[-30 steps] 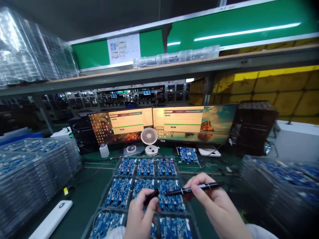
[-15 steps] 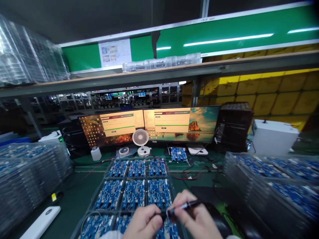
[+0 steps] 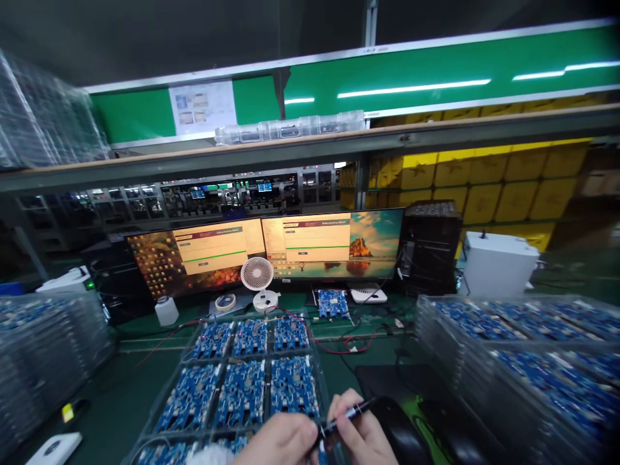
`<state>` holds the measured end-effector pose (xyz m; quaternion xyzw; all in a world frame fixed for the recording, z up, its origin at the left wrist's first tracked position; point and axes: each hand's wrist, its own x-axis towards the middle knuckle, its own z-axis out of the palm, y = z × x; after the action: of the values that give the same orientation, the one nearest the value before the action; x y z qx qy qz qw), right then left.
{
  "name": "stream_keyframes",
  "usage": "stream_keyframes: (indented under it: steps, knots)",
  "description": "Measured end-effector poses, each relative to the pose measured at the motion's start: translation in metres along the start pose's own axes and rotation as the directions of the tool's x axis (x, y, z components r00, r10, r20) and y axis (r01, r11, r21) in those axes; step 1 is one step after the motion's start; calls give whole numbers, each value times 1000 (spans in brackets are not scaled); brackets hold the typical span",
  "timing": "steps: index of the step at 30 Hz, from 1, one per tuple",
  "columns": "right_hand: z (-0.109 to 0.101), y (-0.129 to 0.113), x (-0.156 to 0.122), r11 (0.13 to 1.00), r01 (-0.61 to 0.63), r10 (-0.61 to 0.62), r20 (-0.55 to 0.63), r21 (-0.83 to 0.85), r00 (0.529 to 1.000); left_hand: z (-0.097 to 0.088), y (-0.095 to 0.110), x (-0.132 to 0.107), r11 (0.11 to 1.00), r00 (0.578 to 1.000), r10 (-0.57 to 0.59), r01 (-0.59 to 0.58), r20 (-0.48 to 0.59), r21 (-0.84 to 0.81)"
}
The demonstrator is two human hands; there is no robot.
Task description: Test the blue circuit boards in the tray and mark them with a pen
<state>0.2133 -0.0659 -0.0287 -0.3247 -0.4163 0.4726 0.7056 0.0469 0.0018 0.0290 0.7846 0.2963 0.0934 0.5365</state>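
Observation:
At the bottom middle, my left hand [image 3: 283, 439] and my right hand [image 3: 359, 429] meet over the near right part of a clear tray [image 3: 159, 399] of blue circuit boards [image 3: 242, 391]. A slim black pen [image 3: 356, 410] with pale markings lies tilted between them, its far end pointing up to the right. My right fingers pinch its barrel. The left thumb and fingers are closed at its lower left end; whether they grip the pen or a cap is hidden.
Trays stacked with boards stand at right [image 3: 484, 323] and left [image 3: 53, 349]. Behind are two monitors [image 3: 334, 242], a white fan [image 3: 256, 274], a tape roll [image 3: 225, 302] and a single board [image 3: 332, 303]. Red wires [image 3: 334, 350] cross the bench. A black rounded object [image 3: 402, 426] lies beside my right hand.
The view has turned a little to the right, so the bench appears shifted left. Both hands remain together at the pen and sit slightly lower in the picture.

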Motion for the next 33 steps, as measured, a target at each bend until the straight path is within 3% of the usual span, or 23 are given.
stream_keyframes:
  steps: [2, 5, 7, 9, 12, 18, 25, 30, 33]
  knots:
    - [-10, 11, 3, 1000, -13, 15, -199, 11, 980, -20, -2, 15, 966, 989, 43, -5, -142, 259]
    - [-32, 22, 9, 1000, 7, -3, -416, 7, 909, -66, -25, 41, 874, 914, 94, 114, -394, 472]
    - [-46, 27, 13, 1000, 6, -9, -476, -9, 880, -98, -50, 59, 800, 846, 67, 271, -529, 535]
    - [-55, 30, 16, 1000, -9, -6, -488, -29, 873, -125, -75, 77, 719, 802, -11, 422, -597, 553]
    - [-57, 36, 20, 997, -38, -1, -474, -73, 881, -147, -99, 100, 617, 798, -117, 525, -592, 586]
    - [-52, 47, 23, 983, -79, 3, -414, -166, 910, -160, -113, 132, 556, 816, -163, 540, -554, 632]
    - [-55, 52, 23, 971, -79, -14, -384, -225, 923, -163, -110, 141, 507, 851, -165, 507, -499, 697]
    - [-60, 49, 26, 966, -85, -28, -422, -246, 906, -161, -99, 136, 554, 862, -122, 470, -492, 687]
    - [-62, 47, 26, 961, -89, -40, -452, -262, 891, -158, -86, 130, 626, 890, -24, 369, -456, 687]
